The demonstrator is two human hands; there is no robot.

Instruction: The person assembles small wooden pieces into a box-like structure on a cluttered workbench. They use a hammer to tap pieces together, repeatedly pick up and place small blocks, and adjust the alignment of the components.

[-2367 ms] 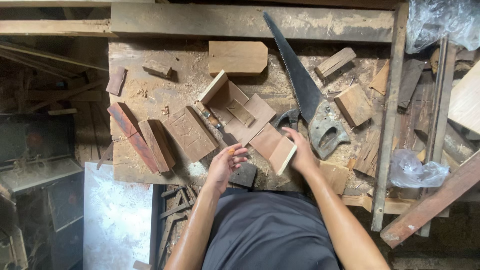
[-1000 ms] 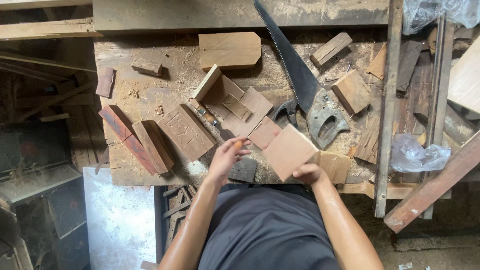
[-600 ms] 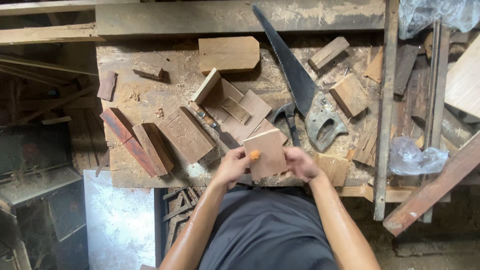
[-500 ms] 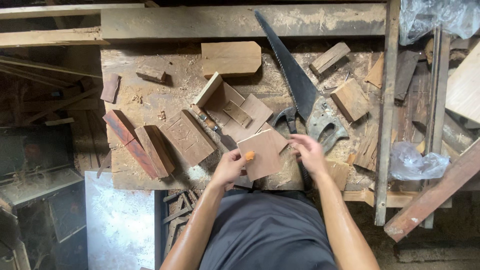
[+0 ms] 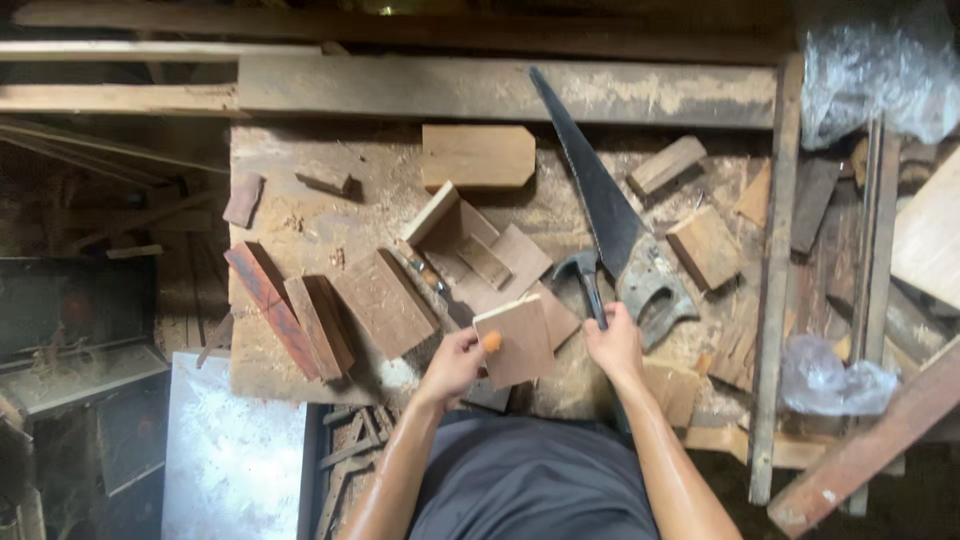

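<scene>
With left hand (image 5: 452,365) fingers clamped on the small board (image 5: 514,340) and right hand (image 5: 614,345) fingers closing on the hammer (image 5: 588,283), the board may slip if the hammer swings close beside those left fingers.

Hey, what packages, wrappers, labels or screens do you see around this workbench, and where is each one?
No labels, signs or screens show.
Crumpled clear plastic bag: top right corner, shiny and greyish, contents cannot be told.
Smaller clear plastic bag: right of the bench, low down between wooden slats, crumpled and see-through.
Neither is near the left hand, which holds a small wooden board, nor touched by the right hand.
</scene>
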